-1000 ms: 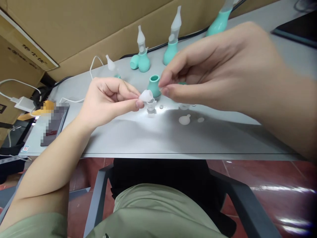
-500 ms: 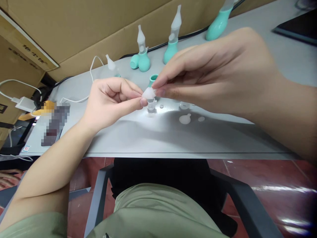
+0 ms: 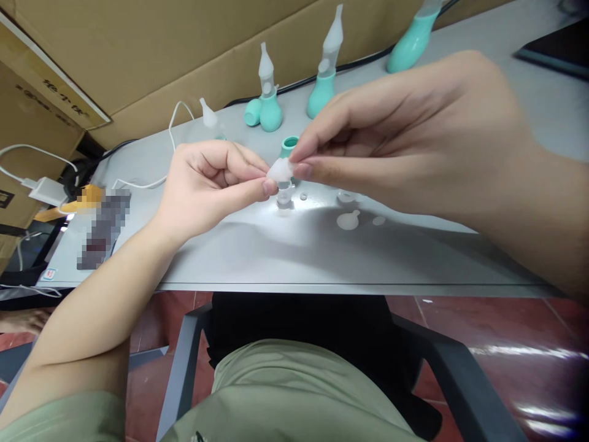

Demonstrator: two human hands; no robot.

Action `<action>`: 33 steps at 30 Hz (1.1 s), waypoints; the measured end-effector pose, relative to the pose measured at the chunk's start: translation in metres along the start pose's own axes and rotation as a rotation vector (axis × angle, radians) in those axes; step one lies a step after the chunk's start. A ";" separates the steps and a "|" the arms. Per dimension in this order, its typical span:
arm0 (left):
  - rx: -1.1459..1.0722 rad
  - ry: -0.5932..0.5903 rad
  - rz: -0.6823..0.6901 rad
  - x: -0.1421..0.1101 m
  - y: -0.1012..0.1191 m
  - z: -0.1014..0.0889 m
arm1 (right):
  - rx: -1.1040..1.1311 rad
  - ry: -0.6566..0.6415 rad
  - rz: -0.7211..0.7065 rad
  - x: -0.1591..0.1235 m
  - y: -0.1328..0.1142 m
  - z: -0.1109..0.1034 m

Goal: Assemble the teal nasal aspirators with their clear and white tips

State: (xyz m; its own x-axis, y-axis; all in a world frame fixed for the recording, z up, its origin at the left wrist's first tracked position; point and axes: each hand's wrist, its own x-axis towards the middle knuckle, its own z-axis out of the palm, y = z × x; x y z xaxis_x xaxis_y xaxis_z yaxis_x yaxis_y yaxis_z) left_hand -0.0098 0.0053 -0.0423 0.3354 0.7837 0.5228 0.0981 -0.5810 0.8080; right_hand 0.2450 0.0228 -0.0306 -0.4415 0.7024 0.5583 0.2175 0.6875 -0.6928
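Observation:
My left hand (image 3: pixel 209 184) pinches a small translucent white silicone tip (image 3: pixel 279 170) between thumb and forefinger, above the grey table (image 3: pixel 257 252). My right hand (image 3: pixel 414 135) comes in from the right, its thumb and forefinger closed on the other side of the same tip. Just below it a small clear plastic piece (image 3: pixel 284 196) stands on the table. A teal bulb with an open neck (image 3: pixel 288 147) is partly hidden behind my fingers.
Two teal bulbs with white nozzles (image 3: pixel 267 101) (image 3: pixel 324 77) stand at the back, a third (image 3: pixel 411 40) lies farther right. Loose clear parts (image 3: pixel 347 220) rest on the table. A phone (image 3: pixel 99 230), a charger and white cable (image 3: pixel 46 191) lie left. Cardboard boxes (image 3: pixel 138 55) stand behind.
My right hand moved left and closed its fingertips on the white tip that my left hand was holding alone. The left hand stayed almost in place.

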 end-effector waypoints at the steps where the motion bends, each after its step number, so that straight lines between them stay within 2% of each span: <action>1: 0.005 0.002 -0.004 0.000 0.000 0.000 | 0.003 -0.004 -0.001 0.000 0.000 0.000; 8: 0.037 0.015 -0.044 0.001 0.000 -0.001 | 0.006 -0.013 -0.027 0.000 -0.001 -0.002; 16: 0.034 -0.026 -0.025 0.000 -0.003 -0.003 | 0.150 -0.084 0.081 0.006 0.004 -0.003; 21: 0.129 -0.102 0.015 -0.002 -0.007 -0.007 | 0.293 -0.166 0.172 0.007 0.003 -0.003; 28: 0.141 -0.057 0.125 -0.002 -0.003 -0.004 | 0.329 -0.203 0.263 0.009 0.006 -0.002; 33: 0.246 -0.063 0.176 -0.002 0.002 -0.004 | 0.324 -0.223 0.252 0.010 0.008 -0.004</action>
State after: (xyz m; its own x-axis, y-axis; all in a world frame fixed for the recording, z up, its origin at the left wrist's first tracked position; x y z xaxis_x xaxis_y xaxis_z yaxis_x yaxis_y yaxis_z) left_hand -0.0139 0.0035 -0.0409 0.4244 0.6555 0.6247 0.2547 -0.7485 0.6123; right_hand 0.2455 0.0364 -0.0292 -0.5940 0.7589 0.2667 0.0749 0.3823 -0.9210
